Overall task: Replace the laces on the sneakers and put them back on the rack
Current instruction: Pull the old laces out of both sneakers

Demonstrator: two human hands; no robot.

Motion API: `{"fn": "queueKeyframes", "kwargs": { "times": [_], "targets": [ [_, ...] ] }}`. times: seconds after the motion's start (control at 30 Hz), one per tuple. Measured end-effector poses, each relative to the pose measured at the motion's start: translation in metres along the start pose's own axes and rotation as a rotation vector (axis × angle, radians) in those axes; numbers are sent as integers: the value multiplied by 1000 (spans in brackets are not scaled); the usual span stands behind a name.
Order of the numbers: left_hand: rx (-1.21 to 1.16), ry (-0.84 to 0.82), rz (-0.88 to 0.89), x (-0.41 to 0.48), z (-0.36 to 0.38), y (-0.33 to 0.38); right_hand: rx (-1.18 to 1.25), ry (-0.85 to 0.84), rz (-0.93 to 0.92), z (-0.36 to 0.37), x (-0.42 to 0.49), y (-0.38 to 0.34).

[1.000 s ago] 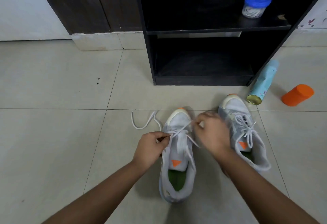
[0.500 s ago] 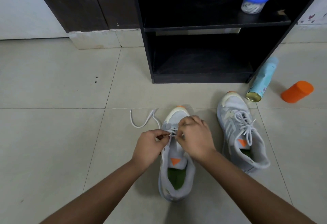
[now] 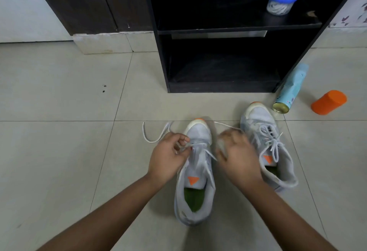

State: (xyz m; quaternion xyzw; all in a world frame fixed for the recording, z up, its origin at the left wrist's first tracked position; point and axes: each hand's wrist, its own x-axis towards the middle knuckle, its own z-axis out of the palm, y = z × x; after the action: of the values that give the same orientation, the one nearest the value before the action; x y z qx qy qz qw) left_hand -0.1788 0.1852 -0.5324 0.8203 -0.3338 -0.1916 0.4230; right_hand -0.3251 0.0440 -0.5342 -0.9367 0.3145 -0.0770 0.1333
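Two grey sneakers with orange toe tips lie on the tiled floor. The left sneaker [image 3: 195, 179] is half laced with a white lace [image 3: 153, 137]; one lace end trails to the left on the floor. My left hand [image 3: 168, 155] pinches the lace at the lower eyelets. My right hand [image 3: 236, 157], blurred by motion, holds the other lace end, which runs up and to the right past its fingers. The right sneaker [image 3: 266, 143] is fully laced and lies just beyond my right hand. The black rack [image 3: 218, 86] stands behind both shoes.
A blue-lidded jar [image 3: 282, 0] with coiled laces sits on the rack's upper shelf. A light blue spray can [image 3: 290, 90] and an orange cap [image 3: 328, 102] lie on the floor at the right. A dark wooden door [image 3: 89, 2] is at the back left.
My right hand has pulled away from the eyelets to the right, drawing the lace end out. The left hand stays pinching the lace at the shoe.
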Motion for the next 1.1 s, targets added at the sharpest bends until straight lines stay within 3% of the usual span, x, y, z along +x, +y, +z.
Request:
{"fn": "queueKeyframes", "kwargs": {
  "times": [0.13, 0.43, 0.57, 0.7, 0.9, 1.0, 1.1],
  "targets": [
    [43, -27, 70, 16, 1, 5, -3, -310, 21, 15, -12, -3],
    [49, -78, 64, 22, 10, -1, 454, -370, 191, 4, -21, -7],
    [44, -89, 60, 24, 11, 0, 634, -318, 197, -18, -15, -17],
    [65, -117, 82, 28, 13, -1, 664, -670, 29, -44, -17, -34],
    [225, -183, 207, 32, 20, -8, 671, -965, 139, -57, -25, -29],
    [254, -186, 238, 31, 23, -4, 708, -967, 234, -53, -28, -25],
    [271, -194, 273, 31, 24, -2, 537, -825, 262, -49, -27, -14]
  ]
}}
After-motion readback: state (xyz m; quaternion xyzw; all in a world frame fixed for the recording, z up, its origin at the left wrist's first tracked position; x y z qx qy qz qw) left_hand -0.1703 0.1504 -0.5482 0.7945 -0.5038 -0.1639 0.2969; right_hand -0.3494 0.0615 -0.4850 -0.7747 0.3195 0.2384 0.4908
